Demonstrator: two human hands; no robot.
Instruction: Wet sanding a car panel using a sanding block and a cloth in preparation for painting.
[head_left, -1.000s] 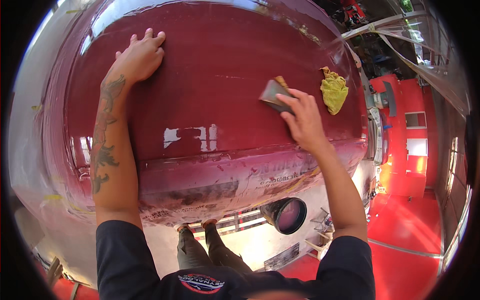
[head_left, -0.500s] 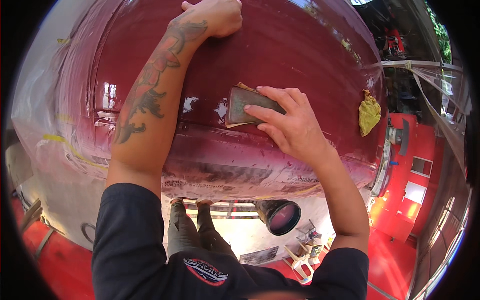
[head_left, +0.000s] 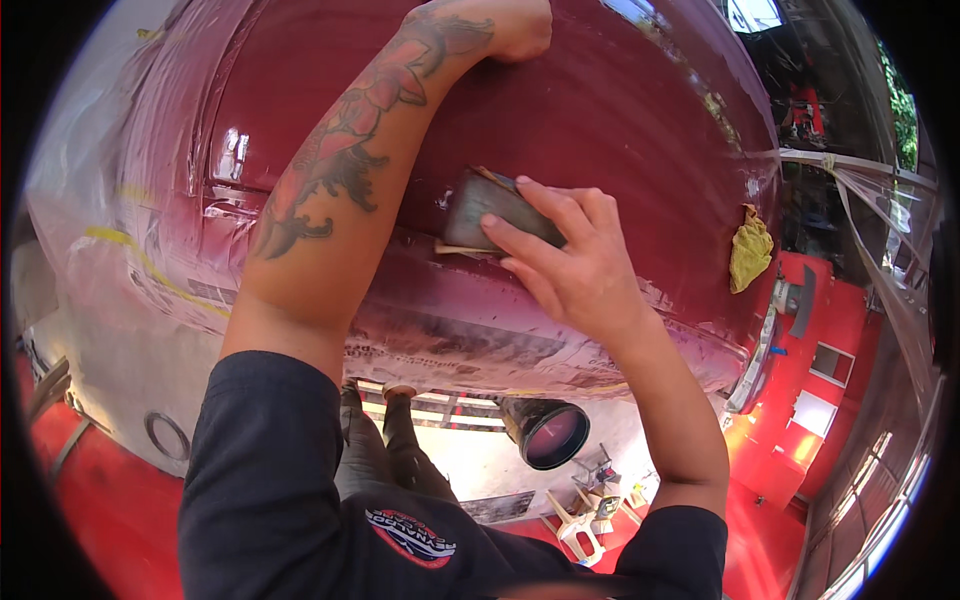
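Observation:
My right hand (head_left: 575,245) is closed over a grey sanding block (head_left: 505,215), thumb on one side and fingers across its top. Tan sandpaper (head_left: 460,249) sticks out past the block's edges. The block lies against a glossy dark red car panel (head_left: 600,130), just above its lower edge. Farther up the panel, my left hand (head_left: 515,28) is curled like a fist at the top edge of the view. Its fingertips are hidden, and I cannot make out whether anything is in them. A crumpled yellow cloth (head_left: 750,250) rests on the panel to the right.
Plastic sheeting (head_left: 90,190) covers the left side, with yellow tape (head_left: 150,262) along it. Overspray-dusted masking paper (head_left: 450,350) runs below the panel. Under it is a round dark tube-shaped object (head_left: 555,437). A white plastic chair (head_left: 575,530) stands on the red floor behind.
The view has shifted, and the panel and cloth appear farther right and lower. My left hand has moved right and up in the picture. The right hand still holds the sanding block against the panel.

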